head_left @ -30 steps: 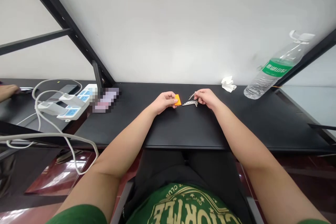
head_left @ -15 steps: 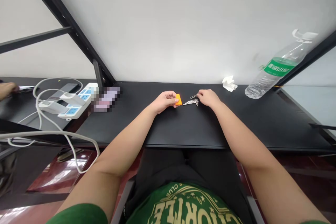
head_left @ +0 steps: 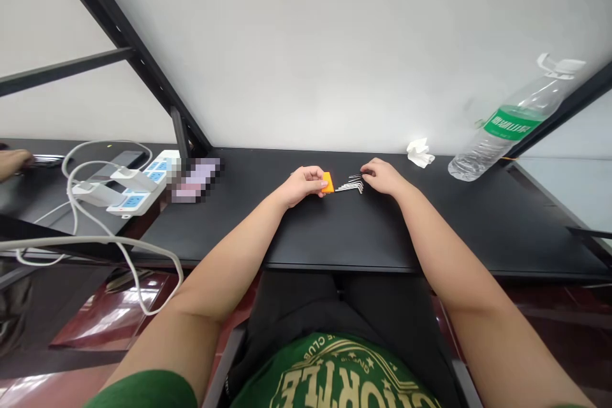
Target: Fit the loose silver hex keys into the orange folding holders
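Note:
My left hand (head_left: 302, 186) is closed round a small orange plastic holder (head_left: 327, 182), thumb on its near face. Just right of the holder, several silver hex keys (head_left: 351, 186) lie side by side on the black tabletop, their bent ends to the right. Whether their left tips touch the holder is unclear. My right hand (head_left: 381, 177) is closed, with its fingertips at the right end of one or two thin dark hex keys (head_left: 355, 176) behind the silver ones. The fingers hide that end.
A crumpled tissue (head_left: 419, 152) and a clear bottle (head_left: 500, 124) with a green label are at the right by the wall. At left are a blurred-out phone-like item (head_left: 197, 180), a white power strip (head_left: 143, 185) with cables, and another person's hand (head_left: 13, 162).
My right hand has shifted slightly up and right, and its fingers are repositioned at the thin hex keys. The left hand still holds the orange holder in nearly the same place.

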A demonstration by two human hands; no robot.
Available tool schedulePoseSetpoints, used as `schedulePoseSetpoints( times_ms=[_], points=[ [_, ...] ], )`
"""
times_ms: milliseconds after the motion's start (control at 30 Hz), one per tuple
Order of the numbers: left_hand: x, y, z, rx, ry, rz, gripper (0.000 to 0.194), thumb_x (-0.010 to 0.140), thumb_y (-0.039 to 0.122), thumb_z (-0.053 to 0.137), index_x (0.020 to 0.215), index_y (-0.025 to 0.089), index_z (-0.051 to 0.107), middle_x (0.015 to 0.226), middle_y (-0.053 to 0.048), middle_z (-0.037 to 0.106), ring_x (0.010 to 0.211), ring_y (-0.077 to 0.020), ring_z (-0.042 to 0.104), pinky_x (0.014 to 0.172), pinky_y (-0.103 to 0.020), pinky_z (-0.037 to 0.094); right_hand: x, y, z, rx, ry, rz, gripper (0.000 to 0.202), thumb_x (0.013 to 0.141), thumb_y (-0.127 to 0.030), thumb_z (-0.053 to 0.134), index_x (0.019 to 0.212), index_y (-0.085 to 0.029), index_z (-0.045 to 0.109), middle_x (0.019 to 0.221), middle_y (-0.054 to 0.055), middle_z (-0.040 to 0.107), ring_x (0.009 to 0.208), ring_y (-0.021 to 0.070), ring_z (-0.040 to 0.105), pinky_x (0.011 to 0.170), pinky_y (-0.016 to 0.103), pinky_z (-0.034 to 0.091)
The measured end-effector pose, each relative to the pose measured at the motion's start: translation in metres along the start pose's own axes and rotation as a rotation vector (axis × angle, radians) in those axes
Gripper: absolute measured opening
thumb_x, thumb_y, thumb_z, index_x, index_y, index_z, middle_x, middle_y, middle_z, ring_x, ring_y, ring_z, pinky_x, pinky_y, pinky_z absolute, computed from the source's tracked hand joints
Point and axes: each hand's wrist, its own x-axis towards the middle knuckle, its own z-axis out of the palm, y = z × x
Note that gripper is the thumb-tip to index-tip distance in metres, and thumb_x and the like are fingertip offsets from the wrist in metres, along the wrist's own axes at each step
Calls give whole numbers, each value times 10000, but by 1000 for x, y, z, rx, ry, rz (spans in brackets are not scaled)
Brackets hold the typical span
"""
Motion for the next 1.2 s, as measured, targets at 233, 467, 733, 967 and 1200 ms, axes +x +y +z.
schedulePoseSetpoints(
  times_ms=[233, 467, 733, 967, 1200],
  points=[
    [0, 2, 3, 24, 32, 1, 370, 761, 381, 906, 839, 148, 629, 778, -59, 753, 625, -122, 664, 645, -269, 537, -4, -11, -1, 42, -77, -114, 138, 942, -246, 649, 959, -195, 776, 1130, 81, 676, 893, 182, 653, 860, 307, 511],
    [2, 1, 1, 59, 101, -8, 367, 753, 396, 901, 857, 154, 647, 806, -47, 745, 656, -129, 673, 681, -285, 545, -7, -23, -3, 10, -141, -126, 103, 926, -259, 682, 963, -200, 757, 1087, 78, 663, 892, 187, 646, 832, 305, 502],
    [3, 2, 3, 69, 176, -26, 427, 720, 418, 917, 914, 158, 638, 824, -45, 751, 647, -126, 676, 689, -289, 558, -14, -33, -13, 18, -162, -169, 76, 894, -229, 687, 953, -205, 731, 1111, 73, 635, 909, 187, 622, 830, 308, 490],
    [5, 3, 4, -2, 242, -10, 521, 662, 359, 948, 1016, 170, 615, 899, -38, 759, 721, -140, 714, 781, -336, 603, -17, -57, -13, -266, -272, -132, 47, 831, -170, 663, 794, -199, 660, 1025, 94, 652, 997, 263, 587, 857, 369, 433],
    [4, 4, 6, 28, 252, 39, 515, 692, 303, 911, 1119, 165, 657, 909, -30, 731, 780, -143, 693, 797, -345, 613, -20, -55, -17, 275, -121, -56, 35, 876, -238, 643, 884, -210, 662, 835, 12, 687, 708, 155, 600, 680, 288, 447]
  ],
)
